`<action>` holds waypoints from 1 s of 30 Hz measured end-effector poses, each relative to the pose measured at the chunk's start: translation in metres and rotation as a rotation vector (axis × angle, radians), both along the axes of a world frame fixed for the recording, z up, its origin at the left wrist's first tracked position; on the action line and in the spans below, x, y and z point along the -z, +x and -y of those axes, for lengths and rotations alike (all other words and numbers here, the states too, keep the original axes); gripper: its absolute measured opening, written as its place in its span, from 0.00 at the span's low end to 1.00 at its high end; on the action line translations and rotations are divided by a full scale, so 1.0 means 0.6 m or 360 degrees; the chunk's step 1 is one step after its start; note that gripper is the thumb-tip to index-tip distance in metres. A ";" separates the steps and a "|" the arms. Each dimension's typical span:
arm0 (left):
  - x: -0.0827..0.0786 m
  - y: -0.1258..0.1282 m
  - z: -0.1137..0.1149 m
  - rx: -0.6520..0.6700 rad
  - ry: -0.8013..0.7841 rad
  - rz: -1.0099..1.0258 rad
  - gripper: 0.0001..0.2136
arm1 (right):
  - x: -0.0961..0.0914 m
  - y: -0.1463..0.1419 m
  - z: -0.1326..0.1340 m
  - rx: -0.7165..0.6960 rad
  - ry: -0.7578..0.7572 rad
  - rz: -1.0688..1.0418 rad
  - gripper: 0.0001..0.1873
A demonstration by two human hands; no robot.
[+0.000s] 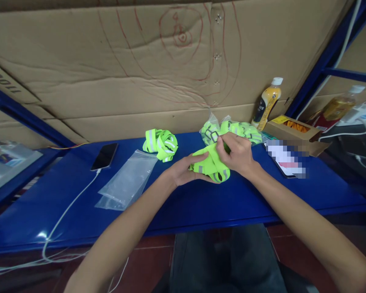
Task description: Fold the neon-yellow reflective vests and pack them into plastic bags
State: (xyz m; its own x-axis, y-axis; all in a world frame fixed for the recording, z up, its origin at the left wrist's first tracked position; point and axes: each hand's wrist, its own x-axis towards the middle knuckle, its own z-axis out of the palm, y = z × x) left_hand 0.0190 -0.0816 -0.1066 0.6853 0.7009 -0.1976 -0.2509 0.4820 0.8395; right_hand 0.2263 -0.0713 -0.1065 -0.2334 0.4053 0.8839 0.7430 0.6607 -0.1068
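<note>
Between my two hands is a folded neon-yellow reflective strap (212,162) with grey bands. My left hand (183,170) cups it from the left and below, thumb on top. The fingers of my right hand (236,151) are curled closed on its upper right side. Just behind, clear bags (244,131) hold more neon straps, and a dark square buckle shows at my right fingertips; I cannot tell which strap it belongs to. Another bundled reflective strap (160,143) lies to the left. Flat clear plastic bags (126,177) rest near my left forearm.
On the blue table (171,211), a phone (104,156) with a white cable lies at left. To the right are a yellow bottle (267,103), an opened cardboard box (294,129) and a partly blurred flat item (285,160). A cardboard wall (79,61) stands behind.
</note>
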 end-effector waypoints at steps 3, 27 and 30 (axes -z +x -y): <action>-0.006 0.006 0.005 0.0234 -0.0202 0.0122 0.32 | 0.002 0.009 -0.002 -0.0025 0.0103 0.0126 0.18; -0.003 -0.024 -0.013 -0.0596 0.2646 -0.1088 0.31 | -0.004 -0.024 -0.003 -0.1003 -0.1608 -0.1269 0.27; 0.006 -0.019 -0.011 -0.0630 0.2615 -0.1181 0.32 | -0.002 -0.040 0.004 -0.0956 -0.1778 -0.1604 0.30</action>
